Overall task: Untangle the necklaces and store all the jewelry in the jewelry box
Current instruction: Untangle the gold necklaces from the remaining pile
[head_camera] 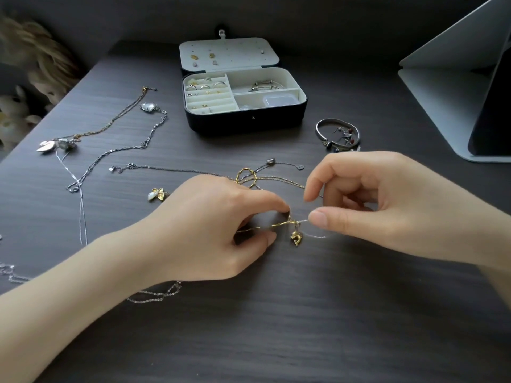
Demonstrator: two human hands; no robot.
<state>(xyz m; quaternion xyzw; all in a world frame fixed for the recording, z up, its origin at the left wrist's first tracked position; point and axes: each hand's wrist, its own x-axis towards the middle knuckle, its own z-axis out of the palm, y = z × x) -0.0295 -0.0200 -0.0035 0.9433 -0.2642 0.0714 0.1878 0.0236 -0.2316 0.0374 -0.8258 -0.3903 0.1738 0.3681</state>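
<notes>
At the table's middle, my left hand point(218, 228) pinches a gold chain with a small gold dolphin pendant point(296, 238) hanging from it. My right hand point(387, 208) pinches a thin silver chain point(318, 236) right beside that knot, a gold chain also running to its fingers. A gold ring-shaped pendant point(247, 176) lies just behind my left hand. Other necklaces point(116, 158) sprawl over the left of the table. The open jewelry box point(246, 120) stands at the back centre, with rings, earrings and bangles in its compartments.
A silver bangle with red-beaded earrings point(338, 134) lies right of the box. A gold and white pendant point(157, 194) sits left of my left hand. A white folded stand point(456, 87) fills the right back. Plush toys point(25, 87) sit beyond the table's left edge.
</notes>
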